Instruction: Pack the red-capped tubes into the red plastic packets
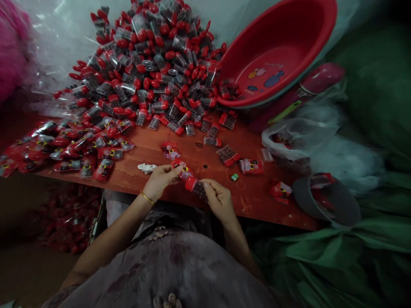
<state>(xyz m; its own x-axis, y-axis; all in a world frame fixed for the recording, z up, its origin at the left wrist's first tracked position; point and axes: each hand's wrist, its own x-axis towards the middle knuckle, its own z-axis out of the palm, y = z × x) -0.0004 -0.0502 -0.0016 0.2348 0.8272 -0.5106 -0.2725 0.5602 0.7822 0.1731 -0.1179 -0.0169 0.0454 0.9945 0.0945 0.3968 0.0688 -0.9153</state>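
My left hand [159,182], a gold bracelet at its wrist, pinches a small red printed packet [184,169] near the table's front edge. My right hand [220,200] grips a clear container with a red cap [196,187] and dark contents. Its capped end meets the lower end of the packet; whether it is inside, I cannot tell. Just beyond my hands lies another red printed packet [171,149]. Beside my left hand is a crumpled white scrap [147,168]. A filled red-capped container [227,155] rests past my right hand.
A big heap of red-capped clear containers [154,72] covers the back. Filled red packets [73,147] pile at left. A red basin [276,51] leans at back right, near a pink thermos [321,79], a plastic bag [298,132] and a grey round container [324,201].
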